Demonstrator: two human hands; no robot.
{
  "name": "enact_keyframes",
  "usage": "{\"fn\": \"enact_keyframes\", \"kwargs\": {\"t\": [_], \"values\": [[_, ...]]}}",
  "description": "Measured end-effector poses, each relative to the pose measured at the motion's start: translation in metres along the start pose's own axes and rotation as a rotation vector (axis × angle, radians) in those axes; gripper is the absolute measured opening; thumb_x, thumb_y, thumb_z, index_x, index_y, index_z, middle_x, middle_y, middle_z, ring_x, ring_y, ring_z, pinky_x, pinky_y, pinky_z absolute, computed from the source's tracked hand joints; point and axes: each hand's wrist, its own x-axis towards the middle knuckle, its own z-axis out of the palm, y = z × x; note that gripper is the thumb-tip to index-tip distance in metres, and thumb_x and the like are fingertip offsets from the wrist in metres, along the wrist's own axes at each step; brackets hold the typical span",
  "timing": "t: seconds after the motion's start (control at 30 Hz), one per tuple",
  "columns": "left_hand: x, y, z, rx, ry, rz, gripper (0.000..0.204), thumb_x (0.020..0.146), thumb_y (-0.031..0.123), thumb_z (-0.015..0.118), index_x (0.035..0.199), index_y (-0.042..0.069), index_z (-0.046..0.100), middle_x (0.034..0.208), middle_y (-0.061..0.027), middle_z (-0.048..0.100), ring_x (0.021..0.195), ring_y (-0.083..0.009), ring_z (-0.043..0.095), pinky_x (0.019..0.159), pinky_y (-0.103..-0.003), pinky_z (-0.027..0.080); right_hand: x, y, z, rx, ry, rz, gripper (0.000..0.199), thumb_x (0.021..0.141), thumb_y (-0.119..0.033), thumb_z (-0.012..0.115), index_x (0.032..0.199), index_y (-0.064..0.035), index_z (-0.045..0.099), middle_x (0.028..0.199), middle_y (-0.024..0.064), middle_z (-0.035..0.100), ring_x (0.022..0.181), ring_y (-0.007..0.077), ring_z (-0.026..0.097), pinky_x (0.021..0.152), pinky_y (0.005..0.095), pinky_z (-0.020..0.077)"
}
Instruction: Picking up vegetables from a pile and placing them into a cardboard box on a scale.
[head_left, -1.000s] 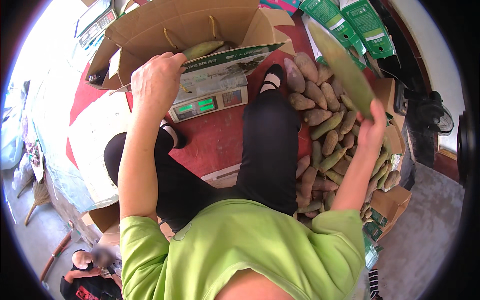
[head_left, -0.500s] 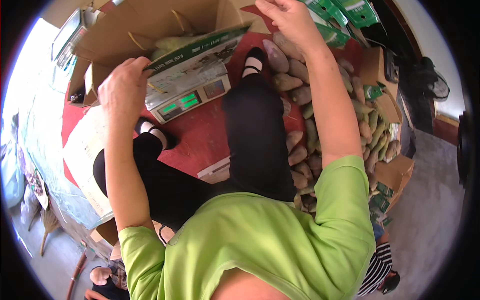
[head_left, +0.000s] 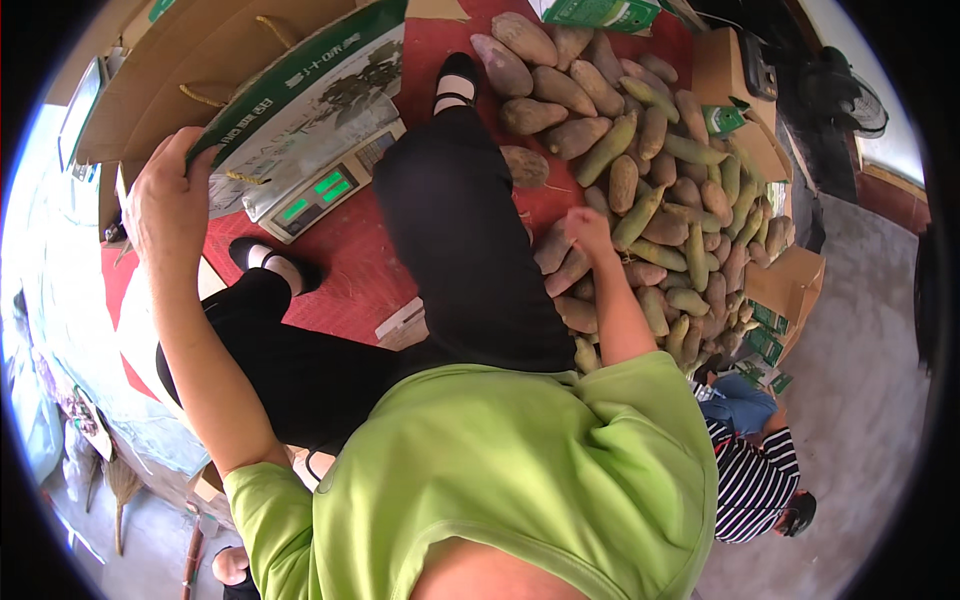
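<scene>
Cardboard carton (head_left: pixel 318 98), pinched by left grip (head_left: pixel 170 195), contents hidden; right grip (head_left: pixel 590 231): can't tell.

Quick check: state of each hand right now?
Left hand: closed on the edge of the cardboard box.
Right hand: over the tuber pile, nothing visibly held; open or closed cannot be told.

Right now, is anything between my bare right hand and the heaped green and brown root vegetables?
Nothing visible: your bare right hand appears over the left part of the heaped, long green and brown root vegetables. Your right leg in black trousers lies left of it, not between. Contact is unclear.
</scene>
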Motion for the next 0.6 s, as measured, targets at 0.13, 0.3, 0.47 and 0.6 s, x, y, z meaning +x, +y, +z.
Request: {"fn": "enact_keyframes", "kwargs": {"t": [0.13,0.3,0.47,0.6], "values": [[0.001,-0.003,0.005,-0.029,0.019,0.000,0.015,0.088,0.019,0.059,0.100,0.012,0.064,0.094,-0.0064,0.067,0.081,-0.0281,0.063,0.069,-0.035,0.048,-0.033,0.086,-0.007,-0.002,0.057,0.237,0.014,0.081,-0.014,0.058,0.087,-0.0050,0.068,0.067,0.0077,0.063,0.052,0.0142,0.060,0.042,0.0302,0.0442],[0.003,-0.003,0.009,-0.057,0.033,0.012,0.015,0.089,0.017,0.059,0.101,0.010,0.064,0.091,-0.0066,0.067,0.077,-0.0239,0.064,0.069,-0.033,0.048,-0.061,0.104,-0.009,-0.154,0.159,0.467,0.012,0.081,-0.016,0.061,0.089,-0.0100,0.068,0.076,0.0047,0.067,0.063,0.0190,0.065,0.052,0.0338,0.0493],[0.001,-0.006,0.009,-0.051,0.028,0.005,0.015,0.090,0.016,0.058,0.101,0.009,0.064,0.091,-0.0074,0.067,0.078,-0.0227,0.064,0.071,-0.032,0.048,-0.056,0.113,-0.044,-0.551,0.442,0.130,0.027,0.078,-0.019,0.067,0.103,-0.0070,0.065,0.089,0.0104,0.069,0.079,0.0281,0.067,0.072,0.0363,0.0527],[-0.001,-0.010,0.008,-0.094,0.032,-0.015,0.015,0.089,0.013,0.060,0.103,0.008,0.064,0.093,-0.0095,0.067,0.081,-0.0241,0.065,0.074,-0.032,0.048,-0.058,0.107,-0.070,-0.543,0.613,0.308,0.052,0.072,-0.024,0.076,0.115,-0.0023,0.059,0.104,0.0151,0.067,0.097,0.0285,0.064,0.084,0.0356,0.0505]]}}
